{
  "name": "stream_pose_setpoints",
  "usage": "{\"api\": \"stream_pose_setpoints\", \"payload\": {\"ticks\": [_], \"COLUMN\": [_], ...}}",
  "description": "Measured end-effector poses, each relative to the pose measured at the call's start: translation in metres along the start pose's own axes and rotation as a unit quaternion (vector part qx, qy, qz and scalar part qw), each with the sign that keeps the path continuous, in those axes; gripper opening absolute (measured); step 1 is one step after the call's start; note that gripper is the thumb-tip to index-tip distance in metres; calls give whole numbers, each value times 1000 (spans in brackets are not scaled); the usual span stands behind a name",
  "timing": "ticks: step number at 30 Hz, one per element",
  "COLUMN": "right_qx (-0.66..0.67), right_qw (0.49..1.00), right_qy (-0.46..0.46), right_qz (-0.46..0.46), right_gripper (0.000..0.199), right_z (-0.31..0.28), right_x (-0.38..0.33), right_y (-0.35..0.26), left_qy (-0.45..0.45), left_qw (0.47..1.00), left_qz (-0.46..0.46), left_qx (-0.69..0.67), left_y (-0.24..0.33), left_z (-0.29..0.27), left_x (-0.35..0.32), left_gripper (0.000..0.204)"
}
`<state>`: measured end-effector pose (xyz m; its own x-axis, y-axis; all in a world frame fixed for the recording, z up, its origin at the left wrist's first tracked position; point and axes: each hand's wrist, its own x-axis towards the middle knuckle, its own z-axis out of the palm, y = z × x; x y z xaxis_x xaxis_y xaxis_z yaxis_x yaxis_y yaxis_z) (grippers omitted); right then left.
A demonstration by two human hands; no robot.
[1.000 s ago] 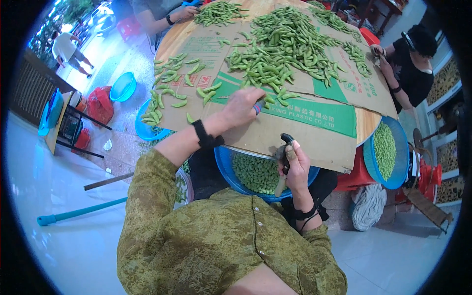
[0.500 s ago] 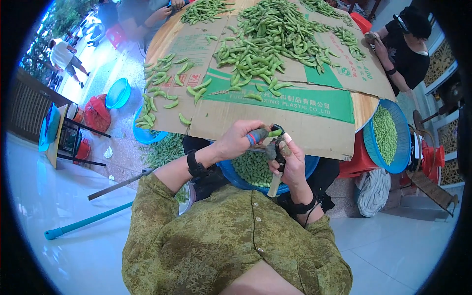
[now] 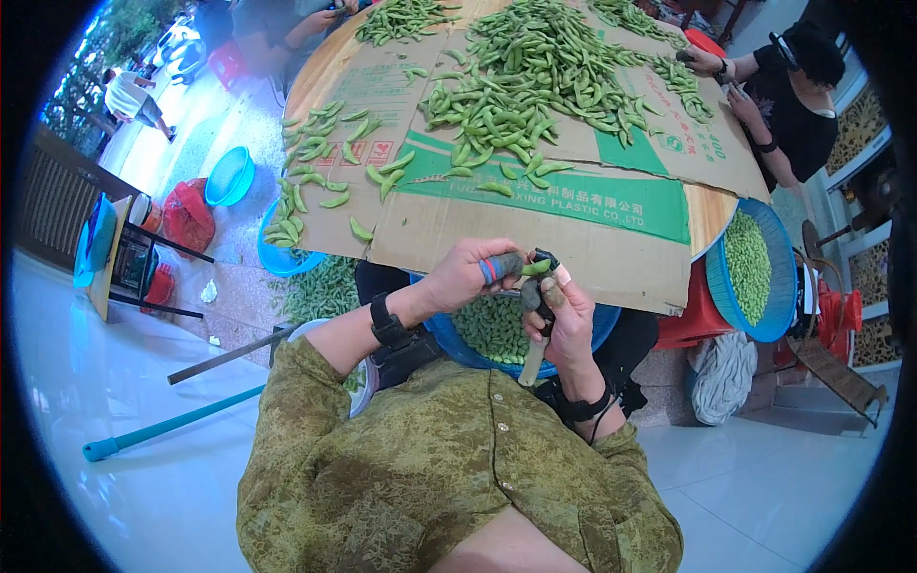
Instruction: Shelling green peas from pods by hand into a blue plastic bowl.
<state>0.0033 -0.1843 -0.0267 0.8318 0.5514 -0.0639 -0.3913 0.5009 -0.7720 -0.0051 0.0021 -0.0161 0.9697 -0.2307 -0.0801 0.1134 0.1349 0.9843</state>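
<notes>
My left hand (image 3: pixel 473 272) is closed, with a green soybean pod (image 3: pixel 537 266) pinched at its wrapped fingertips. The pod reaches across to my right hand (image 3: pixel 565 320), whose thumb and fingers are also closed. A tool with a pale, flat handle (image 3: pixel 532 363) sticks down out of the right hand; its working end is hidden. Dark coverings wrap some fingertips, and a blue-red band circles one left finger. Right below both hands stands a blue basin (image 3: pixel 441 334) of shelled beans (image 3: pixel 492 329). A large heap of pods (image 3: pixel 535 67) lies beyond on the cardboard (image 3: pixel 506 244).
The cardboard covers a round wooden table (image 3: pixel 707 215). At the right stands a blue basket (image 3: pixel 778 310) of shelled beans, with a co-worker (image 3: pixel 793 105) behind it. Leafy pods (image 3: pixel 330 291) lie on the floor at left, near a teal pole (image 3: pixel 181 425) and a red bag (image 3: pixel 188 218).
More of the pod shows between my hands, which stay in nearly the same place. At the right, the co-worker's one hand has reached out toward the pods.
</notes>
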Motion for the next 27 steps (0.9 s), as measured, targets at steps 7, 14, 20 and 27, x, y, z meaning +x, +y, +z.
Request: {"api": "stream_pose_setpoints", "payload": {"ticks": [7,14,20,27], "right_qx": [134,184,246,218], "right_qw": [988,975,952,964], "right_qy": [-64,-20,-61,-20], "right_qz": [47,123,170,149], "right_gripper": [36,38,34,32], "right_z": [-5,-8,-11,3], "right_x": [2,5,5,5], "right_y": [-4,-8,0,1], "left_qy": [-104,-8,9,91], "left_qw": [929,830,786,916], "left_qz": [-129,328,304,224], "left_qx": [-330,451,539,321], "left_y": [-4,10,16,3], "left_z": [-6,-8,-4,10], "left_x": [3,2,-9,-8], "left_gripper": [20,23,32,19]}}
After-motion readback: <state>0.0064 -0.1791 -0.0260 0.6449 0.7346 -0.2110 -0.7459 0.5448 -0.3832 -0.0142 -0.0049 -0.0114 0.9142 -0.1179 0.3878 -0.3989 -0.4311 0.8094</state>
